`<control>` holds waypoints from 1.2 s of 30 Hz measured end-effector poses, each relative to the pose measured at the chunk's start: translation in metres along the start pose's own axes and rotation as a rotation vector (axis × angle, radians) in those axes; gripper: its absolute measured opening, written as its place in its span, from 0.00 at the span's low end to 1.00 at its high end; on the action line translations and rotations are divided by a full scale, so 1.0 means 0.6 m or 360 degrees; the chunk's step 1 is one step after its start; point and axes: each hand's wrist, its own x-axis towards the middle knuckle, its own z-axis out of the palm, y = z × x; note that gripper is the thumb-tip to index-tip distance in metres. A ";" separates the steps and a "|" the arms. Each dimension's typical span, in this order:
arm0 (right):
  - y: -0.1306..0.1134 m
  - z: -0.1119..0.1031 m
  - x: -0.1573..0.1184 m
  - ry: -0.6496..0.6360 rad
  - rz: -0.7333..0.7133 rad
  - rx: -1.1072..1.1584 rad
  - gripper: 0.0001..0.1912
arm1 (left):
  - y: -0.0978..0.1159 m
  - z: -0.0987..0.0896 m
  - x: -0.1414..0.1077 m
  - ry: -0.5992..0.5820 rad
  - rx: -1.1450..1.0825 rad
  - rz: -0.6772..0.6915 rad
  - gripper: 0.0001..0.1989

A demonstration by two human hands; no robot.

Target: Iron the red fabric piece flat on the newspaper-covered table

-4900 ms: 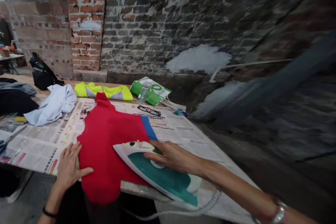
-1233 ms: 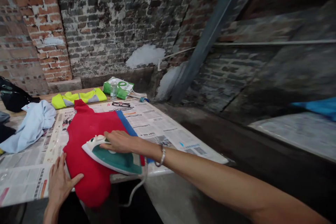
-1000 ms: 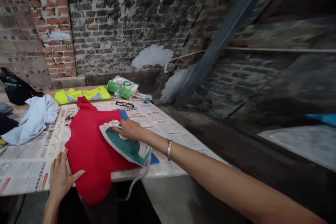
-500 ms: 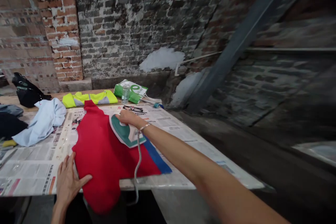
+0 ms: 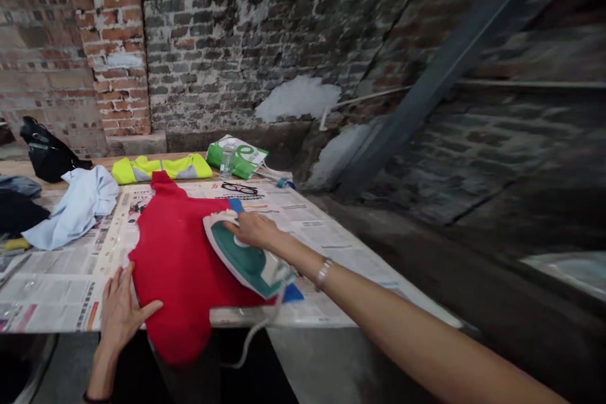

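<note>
The near edge of the table passes under the base of the left hand and goes on rightward, on the near side of the right hand. To the right of this right hand, a wide strip of newspaper reaches to the slanting right edge, and it gives room for moving sideways. Ahead of the right hand the room is shorter, because the eyeglasses lie near there, with a plastic bottle behind them. More newspaper extends to the left of the left hand, and a pale blue cloth lies farther ahead on that side. The red garment is spread between the two hands; its near end hangs over the table edge, beside the left hand. This left hand is spread wide, its thumb resting on the red cloth. The right hand is closed around the handle of the iron, which is over the garment's right part. The garment looks mostly flat and plain red, with a blue band on its right border, partly covered by the iron. The iron is teal and white, its tip pointing ahead and leftward.
</note>
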 end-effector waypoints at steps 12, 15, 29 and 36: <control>-0.013 -0.045 0.112 -0.0027 0.0024 0.0052 0.25 | 0.000 -0.006 -0.001 -0.0051 -0.0034 0.0003 0.47; 0.004 -0.022 0.039 -0.0122 -0.0126 0.0013 0.27 | 0.003 -0.006 -0.002 -0.0077 -0.0066 -0.0014 0.48; -0.127 -0.017 -0.009 -0.0091 -0.0510 0.0029 0.27 | 0.016 -0.013 -0.003 -0.0063 -0.0047 -0.0063 0.47; -0.277 -0.056 0.103 -0.0051 -0.0538 0.0271 0.24 | 0.010 -0.011 0.004 -0.0023 -0.0014 -0.0048 0.47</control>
